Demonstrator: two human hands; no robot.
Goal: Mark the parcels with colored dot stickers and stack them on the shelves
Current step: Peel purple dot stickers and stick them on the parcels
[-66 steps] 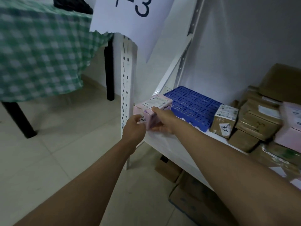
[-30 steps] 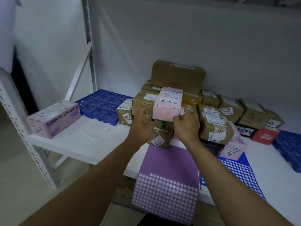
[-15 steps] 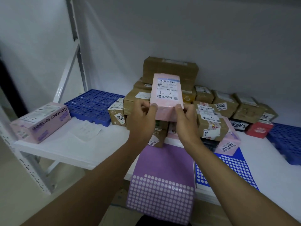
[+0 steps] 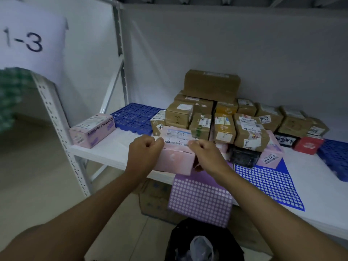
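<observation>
Head view | left hand [image 4: 144, 153] and right hand [image 4: 206, 154] are gripping pink parcel [image 4: 176, 157] by its sides, fingers curled | parcel is sitting at white shelf [image 4: 113, 153] front edge, above purple sticker sheet [image 4: 201, 200], before stacked brown parcels [image 4: 211, 110].

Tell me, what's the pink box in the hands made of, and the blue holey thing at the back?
The pink box looks like thin matte cardboard: flat folded faces, sharp edges, a paper label stuck on top. The blue grid mat looks like hard moulded plastic, judging by its even square holes and uniform colour, though the dim light leaves that uncertain.
</observation>
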